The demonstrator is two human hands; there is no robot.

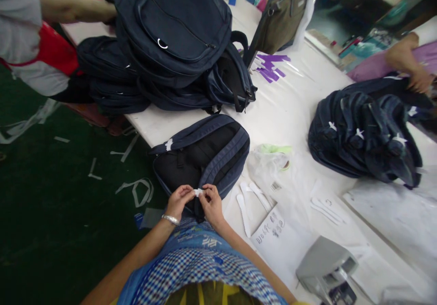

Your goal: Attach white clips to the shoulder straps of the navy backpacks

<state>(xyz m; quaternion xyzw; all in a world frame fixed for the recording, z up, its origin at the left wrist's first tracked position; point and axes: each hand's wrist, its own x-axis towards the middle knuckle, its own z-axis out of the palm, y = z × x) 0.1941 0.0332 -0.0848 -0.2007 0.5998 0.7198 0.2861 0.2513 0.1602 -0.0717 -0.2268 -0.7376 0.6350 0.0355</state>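
Observation:
A dark navy backpack (225, 159) lies on the white table's edge in front of me, its straps facing up. At its near end, my left hand (180, 201) and my right hand (210, 203) pinch a small white strip (198, 191) between them, over the lower end of a strap. A silvery bracelet circles my left wrist. Another white piece (169, 144) is wrapped around the backpack's far-left strap.
Piled navy backpacks (177, 27) stand at the far left beside a person's arm. More backpacks (362, 132) lie at right near another person's hands. White strips (243, 214), a marked sheet (280, 236), a plastic bag (268, 164) and a grey dispenser (324, 264) lie on the table (290, 100).

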